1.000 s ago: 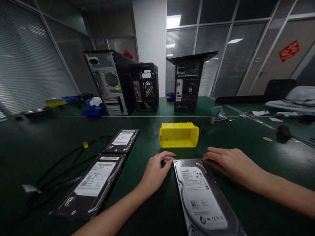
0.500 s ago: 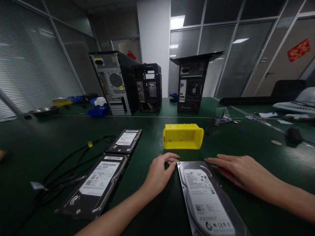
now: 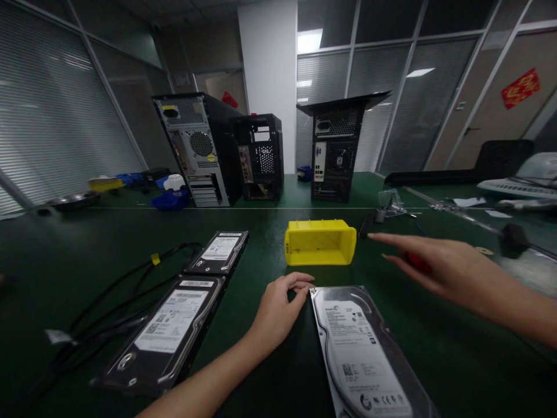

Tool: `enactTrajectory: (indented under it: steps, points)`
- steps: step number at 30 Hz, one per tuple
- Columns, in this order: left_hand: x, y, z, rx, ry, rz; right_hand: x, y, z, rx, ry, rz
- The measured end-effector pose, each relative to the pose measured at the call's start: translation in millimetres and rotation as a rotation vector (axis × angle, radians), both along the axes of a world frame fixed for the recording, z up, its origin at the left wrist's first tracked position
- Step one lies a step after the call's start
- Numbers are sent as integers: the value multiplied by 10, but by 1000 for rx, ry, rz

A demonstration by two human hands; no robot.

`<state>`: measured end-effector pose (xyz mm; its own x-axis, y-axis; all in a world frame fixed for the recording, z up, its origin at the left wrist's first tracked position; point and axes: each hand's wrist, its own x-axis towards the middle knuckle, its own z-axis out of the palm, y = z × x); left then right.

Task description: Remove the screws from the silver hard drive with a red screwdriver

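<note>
A silver hard drive [image 3: 365, 348] with a white label lies flat on the green table in front of me. My left hand [image 3: 282, 302] rests beside its far left corner, thumb and fingertips drawn together against that corner. Whether something small is between the fingertips is hidden. To the right, above the table, is my right hand [image 3: 430, 264], index finger and thumb stretched forward and apart. A red thing [image 3: 418, 262] shows inside its palm, mostly covered by the fingers. Past the drive, a yellow bin [image 3: 321, 247] lies with its opening towards me; a small black object [image 3: 366, 225] is next to it.
Two more hard drives [image 3: 169, 319] lie at left, beside black cables [image 3: 117, 278]. Computer cases [image 3: 209, 151] stand at the back, another [image 3: 335, 151] to their right. A blue bin [image 3: 171, 200] and a clear plastic bag [image 3: 389, 203] are further off.
My right hand has lifted away from the hard drive's far right corner and moved forward and right, its thumb and index finger spreading. My left hand stays at the drive's corner.
</note>
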<state>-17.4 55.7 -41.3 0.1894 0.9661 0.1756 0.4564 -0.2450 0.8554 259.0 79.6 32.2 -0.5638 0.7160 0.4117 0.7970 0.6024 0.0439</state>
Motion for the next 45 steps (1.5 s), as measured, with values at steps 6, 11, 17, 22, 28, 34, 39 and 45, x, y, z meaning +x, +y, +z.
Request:
enactTrajectory:
  steps: [6, 11, 17, 22, 28, 34, 39, 45]
  points:
    - [-5, 0, 5, -4, -2, 0, -199, 265, 587, 51, 900, -24]
    - [-10, 0, 0, 14, 16, -4, -485, 323, 563, 160, 1138, 240]
    - [-10, -7, 1, 13, 16, -2, -682, 245, 606, 215, 1162, 323]
    - [1, -15, 8, 6, 11, -4, -705, 295, 577, 166, 1162, 360]
    - [5, -20, 25, 8, 20, 10, -674, 342, 516, 147, 1160, 341]
    - [-2, -12, 15, 5, 17, 3, -700, 297, 537, 153, 1152, 316]
    - [-6, -2, 3, 5, 17, 0, -682, 293, 568, -110, 1071, 396]
    - [-11, -4, 7, 18, 8, -13, -497, 305, 764, -403, 618, 371]
